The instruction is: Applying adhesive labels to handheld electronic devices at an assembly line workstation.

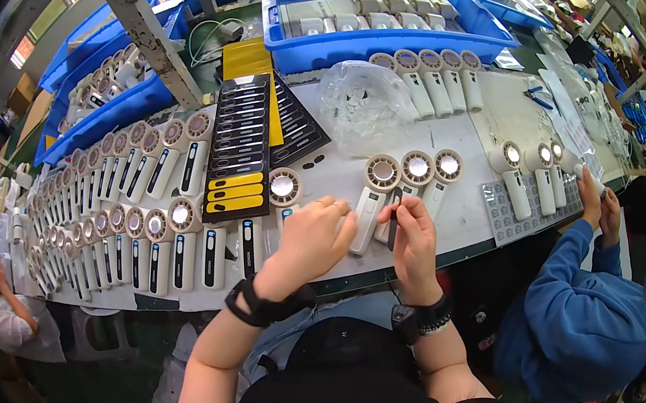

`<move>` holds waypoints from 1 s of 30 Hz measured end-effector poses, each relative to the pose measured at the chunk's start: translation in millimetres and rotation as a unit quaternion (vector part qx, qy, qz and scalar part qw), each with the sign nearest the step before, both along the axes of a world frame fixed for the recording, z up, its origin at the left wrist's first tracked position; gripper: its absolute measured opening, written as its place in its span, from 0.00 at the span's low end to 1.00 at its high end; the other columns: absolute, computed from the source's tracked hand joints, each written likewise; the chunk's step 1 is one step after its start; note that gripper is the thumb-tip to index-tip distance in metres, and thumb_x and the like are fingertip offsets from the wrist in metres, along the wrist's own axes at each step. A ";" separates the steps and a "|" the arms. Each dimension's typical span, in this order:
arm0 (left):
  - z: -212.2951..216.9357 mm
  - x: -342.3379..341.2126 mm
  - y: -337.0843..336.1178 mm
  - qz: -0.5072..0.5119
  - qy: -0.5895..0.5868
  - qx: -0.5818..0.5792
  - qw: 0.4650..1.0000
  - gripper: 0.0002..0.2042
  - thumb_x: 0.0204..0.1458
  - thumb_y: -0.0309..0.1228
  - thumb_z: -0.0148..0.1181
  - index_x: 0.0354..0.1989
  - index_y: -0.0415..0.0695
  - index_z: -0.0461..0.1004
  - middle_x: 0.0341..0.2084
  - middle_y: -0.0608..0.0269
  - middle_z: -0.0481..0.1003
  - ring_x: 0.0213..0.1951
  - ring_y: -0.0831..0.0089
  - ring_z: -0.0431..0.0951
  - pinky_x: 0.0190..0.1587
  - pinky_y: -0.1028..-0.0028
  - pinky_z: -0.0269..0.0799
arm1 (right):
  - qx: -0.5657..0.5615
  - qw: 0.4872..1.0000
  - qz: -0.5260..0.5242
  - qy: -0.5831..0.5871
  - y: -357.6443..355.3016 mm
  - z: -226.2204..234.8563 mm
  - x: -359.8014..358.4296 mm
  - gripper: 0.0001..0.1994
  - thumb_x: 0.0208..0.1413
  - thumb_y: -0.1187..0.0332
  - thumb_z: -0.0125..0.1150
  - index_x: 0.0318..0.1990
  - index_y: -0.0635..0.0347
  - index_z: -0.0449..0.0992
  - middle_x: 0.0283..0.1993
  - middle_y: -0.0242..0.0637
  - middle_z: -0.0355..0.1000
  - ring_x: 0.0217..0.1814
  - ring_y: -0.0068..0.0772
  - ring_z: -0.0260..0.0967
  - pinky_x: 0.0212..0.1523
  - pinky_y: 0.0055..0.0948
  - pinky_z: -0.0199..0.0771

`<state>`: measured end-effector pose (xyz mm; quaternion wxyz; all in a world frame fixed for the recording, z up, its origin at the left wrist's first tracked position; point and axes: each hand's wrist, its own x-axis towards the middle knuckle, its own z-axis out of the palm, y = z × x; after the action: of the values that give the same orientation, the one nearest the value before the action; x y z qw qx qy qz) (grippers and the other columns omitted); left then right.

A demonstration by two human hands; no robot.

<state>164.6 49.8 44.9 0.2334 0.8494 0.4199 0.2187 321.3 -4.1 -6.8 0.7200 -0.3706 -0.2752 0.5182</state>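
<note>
My right hand (416,245) pinches a narrow black strip (393,225) upright between thumb and fingers. It is in front of a few white handheld fans, the closest being a fan (368,214) with a round grille head. My left hand (313,237) is curled closed, knuckles up, over the handle of another handheld fan (286,188); whatever its fingers hold is hidden. Beyond that hand lies a black sheet of strip-shaped labels (243,142) with yellow showing at its lower end. Two small dark pieces (313,162) rest on the table beside the sheet.
Rows of fans with black front panels (183,258) fill the table's left side. A crumpled clear plastic bag (364,105) lies mid-table. Behind it stands a blue bin (318,56) of white parts. At right, a person in a blue sweatshirt (576,324) handles a fan.
</note>
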 end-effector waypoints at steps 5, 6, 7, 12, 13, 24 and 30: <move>-55.5 29.9 13.2 0.041 -0.056 -0.101 0.992 0.21 0.47 0.33 0.56 0.47 0.34 0.66 0.37 0.48 0.74 0.39 0.59 0.77 0.39 0.69 0.72 | 0.031 0.999 0.000 0.030 18.6 -4.2 -5.6 0.04 0.60 0.71 0.47 0.39 0.60 0.67 0.33 0.34 0.69 0.40 0.26 0.66 0.48 0.24 0.62; -60.3 32.5 13.4 0.044 -0.067 -0.120 0.990 0.24 0.47 0.35 0.57 0.50 0.32 0.64 0.38 0.46 0.73 0.39 0.59 0.77 0.39 0.69 0.72 | 0.033 0.999 -0.008 0.039 20.2 -5.3 -6.3 0.04 0.60 0.72 0.47 0.39 0.60 0.67 0.33 0.34 0.69 0.40 0.24 0.66 0.48 0.23 0.62; -64.2 34.5 12.7 0.047 -0.069 -0.120 0.989 0.24 0.47 0.35 0.57 0.50 0.32 0.64 0.38 0.46 0.73 0.39 0.59 0.77 0.39 0.69 0.72 | 0.035 0.998 -0.015 0.048 21.5 -6.4 -6.9 0.03 0.60 0.73 0.47 0.39 0.60 0.67 0.34 0.34 0.69 0.40 0.23 0.65 0.47 0.23 0.62; -83.4 32.4 14.5 0.026 -0.162 -0.189 0.968 0.26 0.44 0.32 0.60 0.50 0.31 0.61 0.41 0.44 0.71 0.39 0.55 0.75 0.43 0.67 0.71 | 0.032 0.996 0.006 0.085 22.0 -6.0 -2.8 0.04 0.60 0.71 0.47 0.40 0.60 0.67 0.34 0.35 0.69 0.42 0.25 0.66 0.49 0.24 0.63; -87.0 29.5 16.8 0.012 -0.202 -0.250 0.947 0.25 0.44 0.29 0.60 0.51 0.33 0.61 0.40 0.48 0.71 0.37 0.61 0.75 0.39 0.69 0.72 | 0.031 0.994 0.021 0.102 20.5 -3.7 -3.6 0.05 0.61 0.70 0.46 0.40 0.60 0.67 0.34 0.36 0.69 0.42 0.26 0.66 0.49 0.25 0.63; 8.0 -43.5 -30.3 -0.032 -0.477 -0.471 0.741 0.27 0.44 0.20 0.55 0.55 0.37 0.55 0.35 0.58 0.69 0.32 0.73 0.73 0.34 0.75 0.70 | 0.095 0.969 0.136 0.183 -6.4 43.3 -27.8 0.06 0.61 0.67 0.43 0.38 0.58 0.65 0.31 0.36 0.64 0.42 0.33 0.63 0.55 0.41 0.65; 49.5 -85.7 -51.5 -0.105 -0.508 -0.477 0.710 0.27 0.47 0.19 0.56 0.56 0.39 0.52 0.37 0.61 0.68 0.33 0.77 0.72 0.37 0.75 0.71 | 0.051 0.974 0.145 0.164 -12.7 33.4 -34.7 0.07 0.61 0.66 0.44 0.39 0.58 0.65 0.30 0.35 0.62 0.40 0.32 0.62 0.49 0.35 0.67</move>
<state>78.9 -1.6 94.3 0.8068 0.4246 0.1947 0.3618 286.6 -16.8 26.6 0.6905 -0.1993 -0.2301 0.6561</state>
